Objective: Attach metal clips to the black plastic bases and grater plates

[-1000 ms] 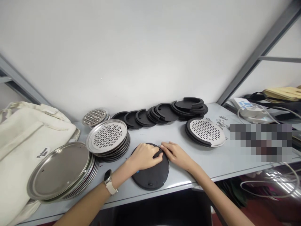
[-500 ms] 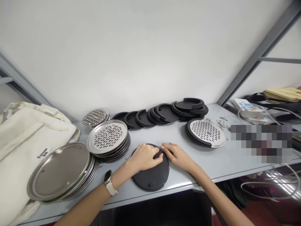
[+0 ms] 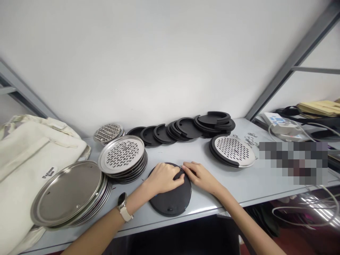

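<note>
A black round disc (image 3: 174, 198) lies on the grey shelf in front of me, a small hole near its front edge. My left hand (image 3: 164, 179), with a watch on its wrist, is curled over the disc's far part, its fingers closed. From the right, my right hand (image 3: 199, 175) reaches the disc's far right rim with fingertips pressed together. A small shiny metal piece (image 3: 181, 169) shows between the fingertips of both hands; its exact shape is mostly hidden. Right of my hands, a perforated metal grater plate (image 3: 235, 150) sits in a black holder.
Left stand stacks of metal grater plates (image 3: 122, 156) and round metal trays (image 3: 67, 194), beside a cream bag (image 3: 23, 170). Black round holders (image 3: 188, 127) line the wall. Small metal fittings (image 3: 250, 139) lie at right, near a white box (image 3: 278, 122). The shelf's front edge (image 3: 207, 214) is close.
Almost nothing differs. Both hands stay at the same spot on the disc's rim, with only a very slight shift of the fingers.
</note>
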### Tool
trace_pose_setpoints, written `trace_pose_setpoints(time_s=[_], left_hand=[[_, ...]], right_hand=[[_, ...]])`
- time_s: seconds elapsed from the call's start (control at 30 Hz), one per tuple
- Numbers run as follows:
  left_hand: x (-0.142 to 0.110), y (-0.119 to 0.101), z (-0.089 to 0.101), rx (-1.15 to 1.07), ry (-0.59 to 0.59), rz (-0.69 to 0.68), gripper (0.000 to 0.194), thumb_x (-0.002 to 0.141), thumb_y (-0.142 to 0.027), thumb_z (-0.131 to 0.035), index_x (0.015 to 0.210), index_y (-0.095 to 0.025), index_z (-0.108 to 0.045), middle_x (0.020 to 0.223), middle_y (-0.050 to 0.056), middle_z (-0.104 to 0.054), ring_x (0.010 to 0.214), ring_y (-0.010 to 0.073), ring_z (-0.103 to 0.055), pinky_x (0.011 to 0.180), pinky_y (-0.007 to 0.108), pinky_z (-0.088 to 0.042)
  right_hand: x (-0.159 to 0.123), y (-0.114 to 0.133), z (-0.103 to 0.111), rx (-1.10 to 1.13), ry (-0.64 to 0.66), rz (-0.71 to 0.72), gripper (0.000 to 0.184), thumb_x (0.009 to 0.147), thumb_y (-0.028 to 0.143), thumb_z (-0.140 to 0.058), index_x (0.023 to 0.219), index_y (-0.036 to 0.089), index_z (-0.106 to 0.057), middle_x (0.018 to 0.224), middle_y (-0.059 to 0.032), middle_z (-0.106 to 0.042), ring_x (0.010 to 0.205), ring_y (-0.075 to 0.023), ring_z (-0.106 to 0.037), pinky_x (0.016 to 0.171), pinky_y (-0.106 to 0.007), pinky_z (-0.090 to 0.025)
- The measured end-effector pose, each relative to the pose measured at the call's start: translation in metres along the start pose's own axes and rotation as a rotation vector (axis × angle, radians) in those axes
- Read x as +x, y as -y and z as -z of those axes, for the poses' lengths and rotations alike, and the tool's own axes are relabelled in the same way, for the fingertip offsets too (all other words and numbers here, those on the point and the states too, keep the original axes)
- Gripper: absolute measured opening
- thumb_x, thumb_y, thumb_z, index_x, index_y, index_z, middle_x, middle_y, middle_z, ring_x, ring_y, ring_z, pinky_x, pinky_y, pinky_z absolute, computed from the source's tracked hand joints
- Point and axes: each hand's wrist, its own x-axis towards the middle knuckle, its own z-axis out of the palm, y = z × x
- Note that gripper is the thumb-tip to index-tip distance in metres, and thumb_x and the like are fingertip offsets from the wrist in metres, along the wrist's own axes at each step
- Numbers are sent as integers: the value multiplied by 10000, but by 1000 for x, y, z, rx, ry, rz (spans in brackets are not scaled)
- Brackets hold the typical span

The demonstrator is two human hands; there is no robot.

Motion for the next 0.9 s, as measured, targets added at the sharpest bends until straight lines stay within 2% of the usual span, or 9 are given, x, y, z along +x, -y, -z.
trace_pose_setpoints(time_s=[0.37, 0.9], left_hand=[[-1, -1, 0, 9, -1, -10, 282, 895, -358, -462, 782, -170, -640, 751, 62, -695, 689, 215, -659, 616, 284, -440], [0, -1, 0, 21, -17, -27, 273, 890, -349, -461, 779, -170, -635, 733, 55, -690, 674, 212, -657, 587, 278, -419]], right_hand=[[-1, 2, 1, 78, -26, -33, 239, 979, 309, -346, 759, 225, -391, 636, 34, -446, 613, -147, -460, 600, -248, -371], [-1, 3, 1, 5, 6, -26, 290, 993, 280, -311, 715, 217, -367, 632, 22, -463, 639, -157, -467, 632, -257, -344]])
